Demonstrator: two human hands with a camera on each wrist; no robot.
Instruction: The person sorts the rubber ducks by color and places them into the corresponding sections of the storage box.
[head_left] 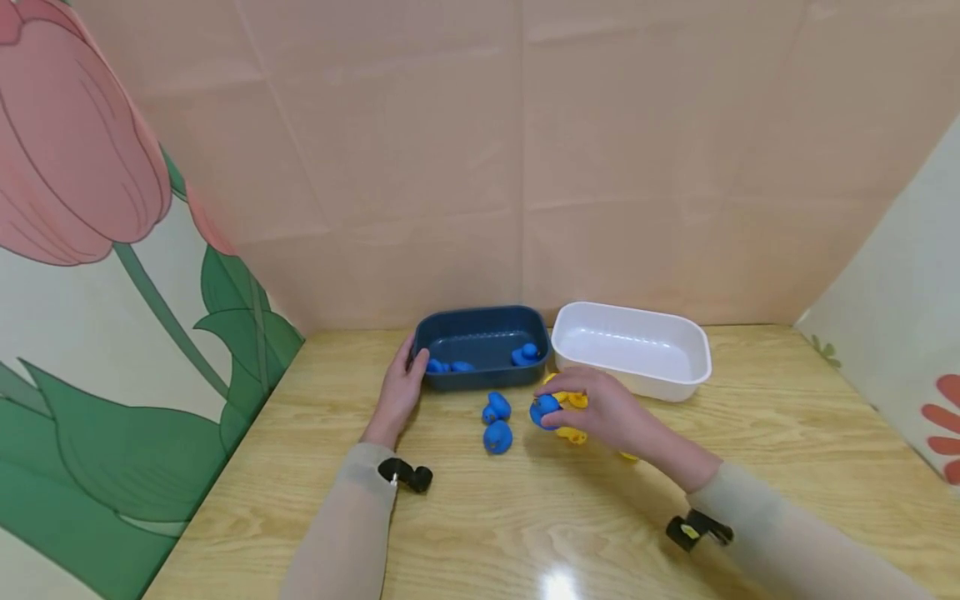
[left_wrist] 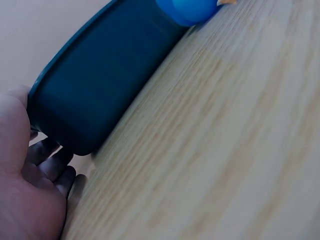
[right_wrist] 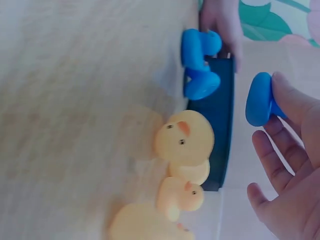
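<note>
In the head view my right hand (head_left: 600, 408) pinches a blue rubber duck (head_left: 545, 410) between thumb and fingertips, raised above the table. The right wrist view shows that duck (right_wrist: 260, 99) from the side, with the other fingers spread. My left hand (head_left: 400, 390) holds the left end of a dark blue tub (head_left: 487, 381); its thumb is at the rim and its fingers lie along the outside. Inside the tub are several blue ducks (head_left: 527, 354). Two more blue ducks (head_left: 497, 437) sit in front of it. Yellow ducks (right_wrist: 185, 137) lie near my right hand, partly hidden in the head view.
A white tub (head_left: 633, 346) stands right of the dark one. Both rest on a wood-grain table (head_left: 465, 533) near a pink-beige backdrop (head_left: 517, 167). A tulip-printed panel (head_left: 82, 150) flanks the left side, and another printed panel (head_left: 907, 317) the right.
</note>
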